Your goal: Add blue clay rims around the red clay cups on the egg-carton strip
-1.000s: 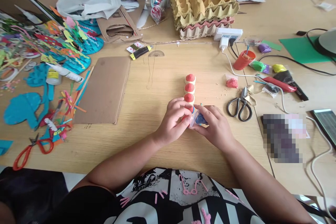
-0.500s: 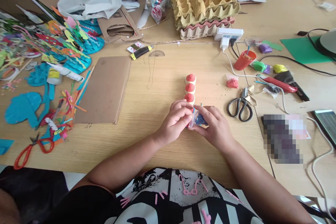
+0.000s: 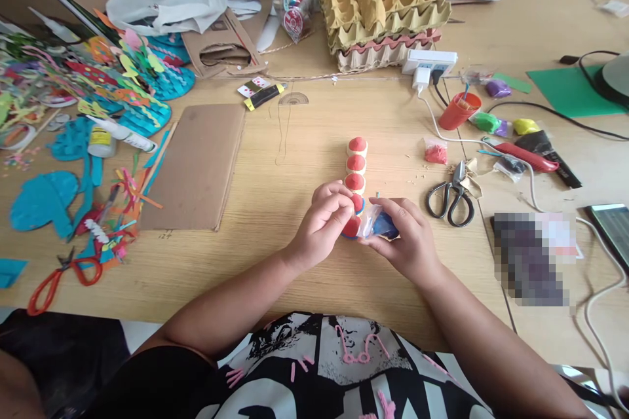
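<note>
A row of several round, pale pieces with red tops [image 3: 356,163] runs down the table before me. Blue shows around the lower edges of the nearest two. My left hand [image 3: 325,226] is at the near end of this row, thumb and fingertips pinched together; whatever is between them is hidden. In my right hand [image 3: 410,236] is a small clear plastic bag of blue clay [image 3: 384,227], gripped between thumb and fingers. The bag's crumpled mouth points left and lies against the nearest red-topped piece [image 3: 350,228].
Black-handled scissors [image 3: 450,195] and a packet of red clay [image 3: 436,151] lie right of my hands. Behind them stands a red cup [image 3: 460,110]. Cardboard [image 3: 196,167] lies to the left, beside paper scraps and orange scissors [image 3: 63,278]. Egg trays [image 3: 383,13] are stacked behind.
My hands have drawn slightly apart. The left has shifted a little left, uncovering the nearest red-topped pieces, and more of the blue clay bag shows in my right hand.
</note>
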The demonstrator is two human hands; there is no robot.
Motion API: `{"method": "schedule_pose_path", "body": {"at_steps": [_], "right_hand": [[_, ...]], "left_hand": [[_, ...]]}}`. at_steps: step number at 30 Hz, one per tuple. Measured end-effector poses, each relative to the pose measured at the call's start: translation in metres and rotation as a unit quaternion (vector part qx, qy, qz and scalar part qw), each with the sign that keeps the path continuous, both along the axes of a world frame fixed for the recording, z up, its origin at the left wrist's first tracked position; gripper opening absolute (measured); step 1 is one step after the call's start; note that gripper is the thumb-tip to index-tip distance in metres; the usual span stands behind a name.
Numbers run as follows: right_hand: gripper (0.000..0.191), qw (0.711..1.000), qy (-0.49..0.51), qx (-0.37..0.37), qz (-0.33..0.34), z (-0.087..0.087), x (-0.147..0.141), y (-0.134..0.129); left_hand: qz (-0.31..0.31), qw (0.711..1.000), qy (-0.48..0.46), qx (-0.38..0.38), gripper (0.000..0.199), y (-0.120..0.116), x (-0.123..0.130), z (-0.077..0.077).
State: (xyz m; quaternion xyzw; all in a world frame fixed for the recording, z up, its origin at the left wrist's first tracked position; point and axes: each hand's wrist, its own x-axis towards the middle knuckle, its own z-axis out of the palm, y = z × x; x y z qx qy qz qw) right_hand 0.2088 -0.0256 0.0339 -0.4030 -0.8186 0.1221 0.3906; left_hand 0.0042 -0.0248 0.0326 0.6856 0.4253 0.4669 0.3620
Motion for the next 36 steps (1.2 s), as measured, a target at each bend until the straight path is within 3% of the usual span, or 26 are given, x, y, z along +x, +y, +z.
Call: {"method": "schedule_pose_path", "body": {"at_steps": [8, 23, 36], "right_hand": [[0.064, 1.000, -0.026, -0.004, 0.002, -0.001, 0.001, -0.001], [0.064, 0.999, -0.028, 0.015, 0.030, -0.004, 0.003, 0.001], [0.071, 0.998, -0.015, -0.010, 0.062, -0.003, 0.003, 0.002]], "left_hand": [[-0.025, 0.995, 0.077, 0.058, 0.012, -0.005, 0.000, 0.009], [-0.056, 0.998, 0.000, 0.007, 0.017, -0.001, -0.003, 0.003], [-0.124, 0.987, -0.079, -0.068, 0.017, 0.001, -0.004, -0.001]]}}
